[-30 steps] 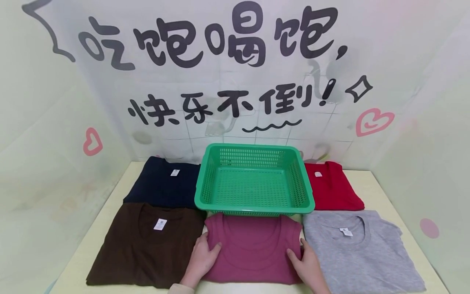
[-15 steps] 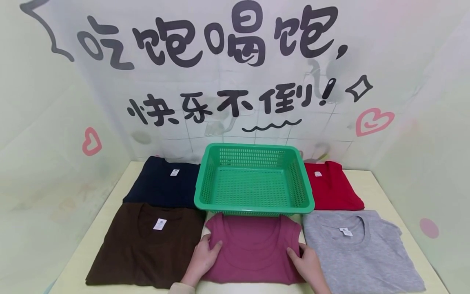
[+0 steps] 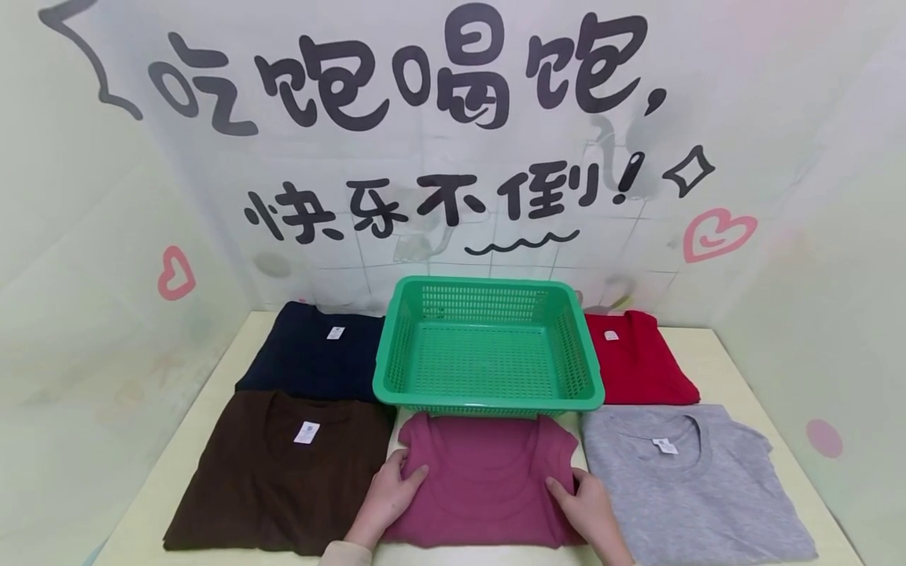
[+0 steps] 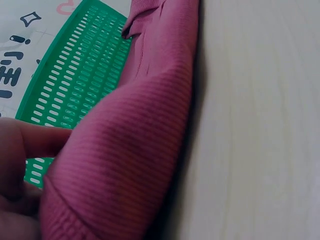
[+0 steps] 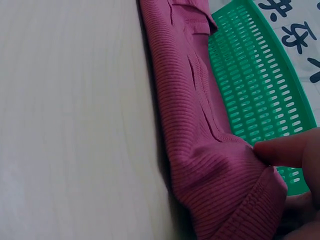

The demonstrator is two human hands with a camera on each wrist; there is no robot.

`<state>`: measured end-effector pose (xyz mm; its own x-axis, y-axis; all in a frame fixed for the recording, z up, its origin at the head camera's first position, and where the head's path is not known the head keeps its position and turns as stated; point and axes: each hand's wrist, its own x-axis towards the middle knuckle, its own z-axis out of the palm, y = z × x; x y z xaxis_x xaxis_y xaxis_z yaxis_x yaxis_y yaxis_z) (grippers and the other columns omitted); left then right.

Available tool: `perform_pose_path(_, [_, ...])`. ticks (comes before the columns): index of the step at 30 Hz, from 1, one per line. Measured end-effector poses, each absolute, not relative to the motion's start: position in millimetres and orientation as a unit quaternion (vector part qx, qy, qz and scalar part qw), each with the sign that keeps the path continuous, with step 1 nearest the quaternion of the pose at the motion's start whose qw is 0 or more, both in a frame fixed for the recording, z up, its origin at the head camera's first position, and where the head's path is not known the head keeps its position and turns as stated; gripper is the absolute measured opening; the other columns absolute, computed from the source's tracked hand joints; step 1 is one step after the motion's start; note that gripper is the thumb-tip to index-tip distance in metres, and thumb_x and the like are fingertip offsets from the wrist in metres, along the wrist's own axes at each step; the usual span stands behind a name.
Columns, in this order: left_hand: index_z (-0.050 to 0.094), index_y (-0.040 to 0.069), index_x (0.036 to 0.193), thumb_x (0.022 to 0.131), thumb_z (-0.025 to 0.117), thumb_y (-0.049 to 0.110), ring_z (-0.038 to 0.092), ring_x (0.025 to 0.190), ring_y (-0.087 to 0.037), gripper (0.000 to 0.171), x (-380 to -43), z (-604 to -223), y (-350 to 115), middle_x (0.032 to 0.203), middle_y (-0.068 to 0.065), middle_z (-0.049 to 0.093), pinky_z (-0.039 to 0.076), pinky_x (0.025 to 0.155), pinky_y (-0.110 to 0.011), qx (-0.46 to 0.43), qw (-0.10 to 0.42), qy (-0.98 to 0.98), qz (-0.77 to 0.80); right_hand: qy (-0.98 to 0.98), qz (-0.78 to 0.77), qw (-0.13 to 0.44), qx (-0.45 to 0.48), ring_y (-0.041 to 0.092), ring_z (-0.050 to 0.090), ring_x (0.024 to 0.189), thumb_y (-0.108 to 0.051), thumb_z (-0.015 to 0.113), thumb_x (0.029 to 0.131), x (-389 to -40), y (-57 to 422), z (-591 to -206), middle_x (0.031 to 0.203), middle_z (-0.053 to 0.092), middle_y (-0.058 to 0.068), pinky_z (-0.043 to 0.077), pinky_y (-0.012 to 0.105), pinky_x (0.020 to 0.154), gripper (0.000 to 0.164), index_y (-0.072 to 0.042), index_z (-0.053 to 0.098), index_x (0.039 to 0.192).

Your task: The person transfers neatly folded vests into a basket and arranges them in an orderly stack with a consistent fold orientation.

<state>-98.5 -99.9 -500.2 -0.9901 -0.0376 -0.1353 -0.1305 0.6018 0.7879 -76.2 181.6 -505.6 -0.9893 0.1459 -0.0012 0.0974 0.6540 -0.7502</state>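
Note:
A folded mauve-pink ribbed tank top (image 3: pixel 484 495) lies in front of the green basket, its neckline toward the basket. My left hand (image 3: pixel 391 495) pinches its left side, thumb on top and fingers round the edge. On the opposite side my right hand (image 3: pixel 589 507) grips the edge the same way. In the left wrist view the tank top (image 4: pixel 135 135) bulges up beside the thumb. The right wrist view shows the thumb (image 5: pixel 282 150) pressing the cloth, with the ribbed fabric (image 5: pixel 220 165) bunched under it. The fingers beneath the cloth are mostly hidden.
A green plastic basket (image 3: pixel 488 406) stands behind the tank top. Left of it lie a folded navy shirt (image 3: pixel 311 358) and a brown shirt (image 3: pixel 290 479). To the right are a red shirt (image 3: pixel 640 362) and a grey shirt (image 3: pixel 701 495). A printed curtain (image 3: pixel 453 149) hangs behind the table.
Both hands keep hold of the tank top's sides. The right hand has shifted slightly inward to the left, and the tank top's right edge has drawn in a little with it.

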Motion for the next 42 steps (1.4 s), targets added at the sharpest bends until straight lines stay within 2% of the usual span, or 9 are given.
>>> perform_pose_path(6, [0.047, -0.007, 0.116, 0.084, 0.061, 0.021, 0.055, 0.1, -0.037, 0.044, -98.6, -500.8, -100.0, 0.106, -0.025, 0.059, 0.043, 0.083, -0.047, -0.037, 0.055, 0.889, 0.452, -0.906, 0.417, 0.02, -0.073, 0.012, 0.055, 0.064, -0.017, 0.066, 0.078, -76.0, 180.6, -506.0, 0.074, 0.065, 0.01, 0.045, 0.026, 0.058, 0.027, 0.008, 0.065, 0.089])
perform_pose_path(20, [0.036, -0.012, 0.118, 0.09, 0.053, 0.016, 0.051, 0.108, -0.039, 0.043, -96.0, -500.1, -101.8, 0.114, -0.032, 0.052, 0.041, 0.088, -0.048, 0.018, 0.085, 0.866, 0.493, -0.892, 0.447, 0.024, -0.067, 0.008, 0.054, 0.064, -0.017, 0.065, 0.08, -75.1, 175.0, -507.6, 0.074, 0.063, 0.006, 0.045, 0.024, 0.059, 0.026, 0.005, 0.062, 0.094])
perform_pose_path(30, [0.037, -0.009, 0.122, 0.09, 0.055, 0.02, 0.054, 0.105, -0.036, 0.046, -93.0, -503.5, -98.6, 0.114, -0.027, 0.055, 0.043, 0.087, -0.046, 0.023, 0.059, 0.863, 0.502, -0.871, 0.484, -0.023, -0.076, 0.014, 0.057, 0.074, -0.017, 0.059, 0.087, -74.8, 170.7, -503.5, 0.086, 0.064, 0.012, 0.046, 0.026, 0.064, 0.033, 0.01, 0.055, 0.105])
perform_pose_path(42, [0.04, -0.006, 0.121, 0.087, 0.057, 0.01, 0.056, 0.103, -0.035, 0.04, -92.1, -507.0, -96.6, 0.115, -0.024, 0.056, 0.044, 0.084, -0.044, 0.022, 0.012, 0.869, 0.494, -0.852, 0.518, 0.012, -0.069, 0.008, 0.059, 0.074, -0.009, 0.06, 0.085, -71.7, 171.2, -509.1, 0.092, 0.065, 0.018, 0.048, 0.022, 0.065, 0.031, 0.012, 0.056, 0.108])
